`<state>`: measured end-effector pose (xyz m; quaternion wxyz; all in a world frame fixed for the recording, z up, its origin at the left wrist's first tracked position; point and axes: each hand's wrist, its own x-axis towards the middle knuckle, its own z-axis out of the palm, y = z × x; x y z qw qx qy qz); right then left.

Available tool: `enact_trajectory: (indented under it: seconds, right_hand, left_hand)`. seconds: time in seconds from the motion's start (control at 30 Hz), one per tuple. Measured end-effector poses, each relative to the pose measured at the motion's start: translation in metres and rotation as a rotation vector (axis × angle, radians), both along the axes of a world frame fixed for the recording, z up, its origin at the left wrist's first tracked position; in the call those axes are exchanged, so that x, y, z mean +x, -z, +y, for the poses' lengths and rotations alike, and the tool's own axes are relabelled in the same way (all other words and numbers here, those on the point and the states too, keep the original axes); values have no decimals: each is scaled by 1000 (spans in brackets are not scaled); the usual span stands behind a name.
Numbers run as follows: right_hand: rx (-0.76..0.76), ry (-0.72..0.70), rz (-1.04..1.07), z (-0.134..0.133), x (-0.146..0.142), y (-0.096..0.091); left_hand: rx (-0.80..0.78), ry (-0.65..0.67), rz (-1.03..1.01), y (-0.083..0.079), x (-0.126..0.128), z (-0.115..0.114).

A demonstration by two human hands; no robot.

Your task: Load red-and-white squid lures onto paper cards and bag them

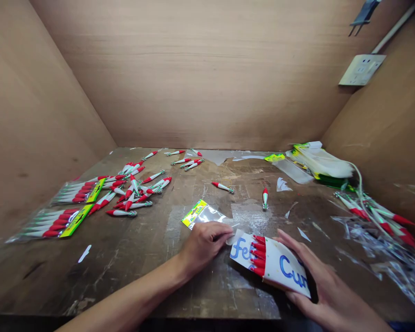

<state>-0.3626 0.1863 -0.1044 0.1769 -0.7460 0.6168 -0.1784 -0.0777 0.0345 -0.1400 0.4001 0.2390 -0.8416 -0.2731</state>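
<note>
My right hand [318, 281] grips a white card holder with blue lettering [283, 269] that carries a row of red-tipped white lures [257, 253]. My left hand [204, 244] rests on the worn table, its fingers pinched on the edge of a clear bag with a yellow-green header [202, 213], right beside the holder's open end. Two loose lures [223, 186] lie just beyond the bag.
A pile of loose red-and-white lures [134, 189] sits at the left, with two filled packs [65, 207] beside it. Empty bags [318, 161] are stacked at the back right, and tangled lures in plastic [380, 216] lie at the right. Brown board walls close in three sides.
</note>
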Motion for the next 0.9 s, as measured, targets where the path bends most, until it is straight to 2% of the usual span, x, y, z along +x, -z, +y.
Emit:
enact_trajectory:
  seconds: [0.1,0.23,0.37,0.5,0.63,0.8,0.9]
  right_hand:
    - [105,-68,-68,-14,-10,1]
    - [183,-89,-99,-30,-17,2]
    - [124,-47,-28,-31,-3,8]
    - [17,-15,4,-23,15,23]
    - [18,77,-32,-18,18,30]
    - [13,131,-41,-21,19,29]
    - [1,122,2,-22,22,29]
  left_hand:
    - [-94,75,-82,2,3,1]
    - [-92,87,-221,-4,4,7]
    - [-133,76,-234,-8,1,13]
    - [-146,23,-168,-5,-1,14]
    - [-125,-48,-123,-3,-1,12]
    - [-145,60,-190,-6,1,11]
    - [-143,110,-357,-14,6,11]
